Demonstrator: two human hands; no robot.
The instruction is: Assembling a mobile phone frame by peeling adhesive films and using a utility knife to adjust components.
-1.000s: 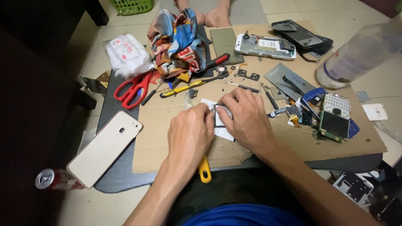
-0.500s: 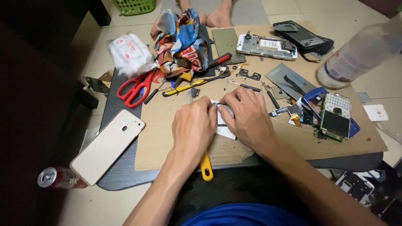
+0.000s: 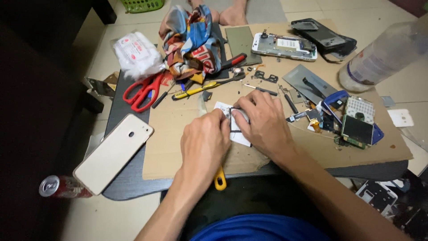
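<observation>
Two hands meet over one small part: a thin dark frame-like piece [image 3: 235, 119] lying on a white scrap of paper [image 3: 236, 134] near the middle of the cardboard sheet [image 3: 178, 134] that covers the dark surface [image 3: 129, 187]. The left hand [image 3: 205, 143] is curled, fingertips pinching at the piece's left edge; a yellow-handled tool [image 3: 219, 180] sticks out from under that wrist, though whether the hand grips it I cannot tell. The right hand [image 3: 265, 125] presses down on the piece from the right, fingers bent over it.

Judging by the spread, the stripping-down looks well advanced. An opened white phone body [image 3: 285, 45] and a dark back shell [image 3: 323, 35] lie apart at the far edge, a grey plate [image 3: 307, 82] and a small circuit board with keypad [image 3: 359, 122] sit to the right, and loose screws and brackets are scattered between. The small piece appears to be mid-work, not yet freed or seated.

Further out: red scissors [image 3: 142, 91], a crumpled colourful cloth [image 3: 191, 42], a gold phone [image 3: 113, 151] face down, a clear bottle [image 3: 383, 56], a red can [image 3: 60, 186] on the floor.
</observation>
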